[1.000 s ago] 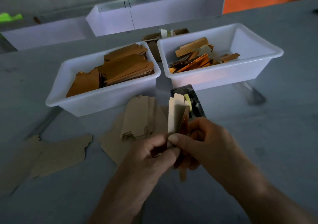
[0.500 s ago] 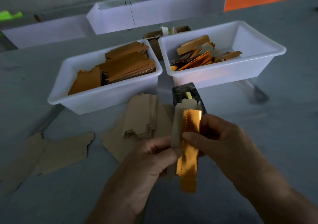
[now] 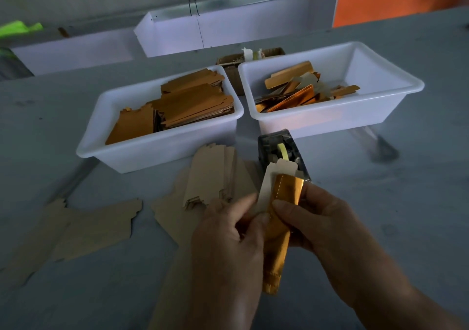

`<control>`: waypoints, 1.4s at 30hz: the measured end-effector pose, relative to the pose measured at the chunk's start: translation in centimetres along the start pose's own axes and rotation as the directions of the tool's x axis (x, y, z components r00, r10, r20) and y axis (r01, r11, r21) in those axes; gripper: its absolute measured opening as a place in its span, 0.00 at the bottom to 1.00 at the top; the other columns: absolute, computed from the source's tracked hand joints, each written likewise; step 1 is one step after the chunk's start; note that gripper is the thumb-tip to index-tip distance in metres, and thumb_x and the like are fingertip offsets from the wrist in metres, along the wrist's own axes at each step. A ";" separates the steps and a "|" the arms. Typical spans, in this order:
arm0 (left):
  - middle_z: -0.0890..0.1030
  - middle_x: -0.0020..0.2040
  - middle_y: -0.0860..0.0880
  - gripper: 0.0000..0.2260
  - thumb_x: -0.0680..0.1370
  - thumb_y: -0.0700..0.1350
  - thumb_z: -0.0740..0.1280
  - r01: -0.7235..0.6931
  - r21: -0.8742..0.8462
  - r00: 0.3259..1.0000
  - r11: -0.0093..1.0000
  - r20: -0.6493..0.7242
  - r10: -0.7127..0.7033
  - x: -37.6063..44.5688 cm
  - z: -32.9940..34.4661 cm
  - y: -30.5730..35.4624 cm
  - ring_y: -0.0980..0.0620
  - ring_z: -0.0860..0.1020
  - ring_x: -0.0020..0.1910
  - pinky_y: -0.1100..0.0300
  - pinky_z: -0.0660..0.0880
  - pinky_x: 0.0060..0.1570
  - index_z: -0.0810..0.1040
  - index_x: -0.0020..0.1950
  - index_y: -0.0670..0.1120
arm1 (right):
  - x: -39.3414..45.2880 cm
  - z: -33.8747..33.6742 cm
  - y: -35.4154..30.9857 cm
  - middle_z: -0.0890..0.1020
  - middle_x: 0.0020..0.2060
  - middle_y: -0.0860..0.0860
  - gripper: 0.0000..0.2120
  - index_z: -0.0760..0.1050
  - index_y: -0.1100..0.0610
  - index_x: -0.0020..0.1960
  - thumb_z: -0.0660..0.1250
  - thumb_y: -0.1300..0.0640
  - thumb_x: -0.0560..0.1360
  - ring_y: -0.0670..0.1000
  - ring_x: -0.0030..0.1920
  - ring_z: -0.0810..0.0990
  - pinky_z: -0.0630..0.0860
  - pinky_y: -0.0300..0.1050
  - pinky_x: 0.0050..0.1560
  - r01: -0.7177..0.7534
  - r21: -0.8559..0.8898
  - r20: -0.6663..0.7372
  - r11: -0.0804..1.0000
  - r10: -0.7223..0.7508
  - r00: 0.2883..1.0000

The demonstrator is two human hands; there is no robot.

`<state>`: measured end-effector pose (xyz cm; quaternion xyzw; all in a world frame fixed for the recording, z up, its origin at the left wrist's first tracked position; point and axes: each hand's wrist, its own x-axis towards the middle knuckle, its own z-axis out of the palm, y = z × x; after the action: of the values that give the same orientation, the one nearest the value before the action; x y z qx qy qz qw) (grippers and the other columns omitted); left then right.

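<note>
The left hand (image 3: 225, 230) and right hand (image 3: 319, 218) met over the desk (image 3: 380, 228) near its front edge, forearms angled inward. Each grip was clamped, thumb against fingers, on the upright gold carton (image 3: 286, 190), just in front of the dispenser (image 3: 275, 147).

The left white plastic tub (image 3: 152, 157) stands beside the right white plastic tub (image 3: 330, 121) — the black tape dispenser (image 3: 266, 144) before them, the brown card stack (image 3: 208, 175) at its left.

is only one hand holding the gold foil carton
No, the left hand and the right hand both pinch the gold foil carton.
</note>
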<state>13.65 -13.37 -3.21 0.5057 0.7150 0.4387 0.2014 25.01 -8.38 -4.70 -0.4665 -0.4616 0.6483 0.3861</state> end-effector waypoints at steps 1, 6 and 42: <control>0.75 0.42 0.57 0.12 0.74 0.46 0.71 -0.054 0.048 0.997 0.997 -0.051 0.056 -0.2 0.1 0.0 0.64 0.76 0.43 0.75 0.73 0.37 0.81 0.55 0.58 | 0.0 0.1 0.0 0.85 0.38 0.53 0.05 0.81 0.53 0.47 0.68 0.60 0.73 0.53 0.40 0.85 0.81 0.49 0.43 0.008 0.011 -0.002 1.000 -0.008 1.000; 0.76 0.33 0.45 0.21 0.57 0.36 0.80 -0.274 0.580 0.956 0.767 0.079 0.282 -1.4 1.2 0.8 0.46 0.77 0.31 0.60 0.71 0.27 0.85 0.50 0.40 | -0.2 0.3 0.1 0.85 0.35 0.55 0.04 0.82 0.56 0.43 0.68 0.61 0.73 0.52 0.35 0.84 0.79 0.40 0.34 0.040 0.032 0.004 0.999 -0.040 0.999; 0.83 0.35 0.41 0.07 0.67 0.46 0.68 0.481 -0.567 0.869 0.669 0.409 -0.278 0.8 -0.4 -0.5 0.49 0.80 0.31 0.62 0.77 0.30 0.83 0.34 0.44 | 0.7 -1.0 -2.1 0.81 0.30 0.53 0.12 0.80 0.54 0.38 0.65 0.46 0.67 0.47 0.30 0.79 0.77 0.36 0.33 0.148 -0.236 0.033 0.960 -0.144 0.989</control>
<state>12.73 -12.89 -3.26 0.2992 0.5691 0.5287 0.5541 25.98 -6.93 -3.00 -0.4688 -0.5721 0.5618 0.3706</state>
